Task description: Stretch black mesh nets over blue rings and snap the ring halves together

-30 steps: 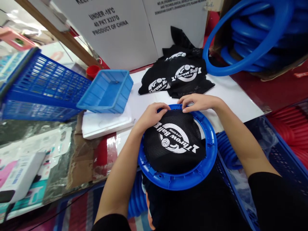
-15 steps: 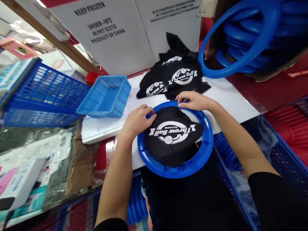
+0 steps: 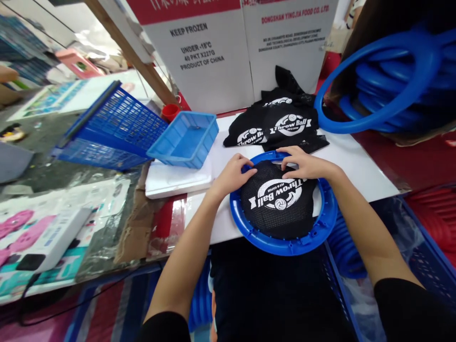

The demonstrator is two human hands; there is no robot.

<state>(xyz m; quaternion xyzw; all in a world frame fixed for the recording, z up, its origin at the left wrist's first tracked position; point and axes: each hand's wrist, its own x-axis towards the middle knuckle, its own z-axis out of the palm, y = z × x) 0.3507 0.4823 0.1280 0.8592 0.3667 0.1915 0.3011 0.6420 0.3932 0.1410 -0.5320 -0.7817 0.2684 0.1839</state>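
White board (image 3: pixel 356 161) under blue ring (image 3: pixel 285 244), cardboard cartons (image 3: pixel 221 57) behind.

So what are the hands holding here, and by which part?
Both hands press on the black mesh net at its far edge inside the blue ring: left hand at the upper left, right hand at the top.

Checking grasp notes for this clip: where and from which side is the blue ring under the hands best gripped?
Probably the near rim of the blue ring, taken from the person's side. That arc overhangs the white board's edge and is bare, so fingers could close above and below it. The far arc is covered by the left hand, the right hand and the black mesh net.
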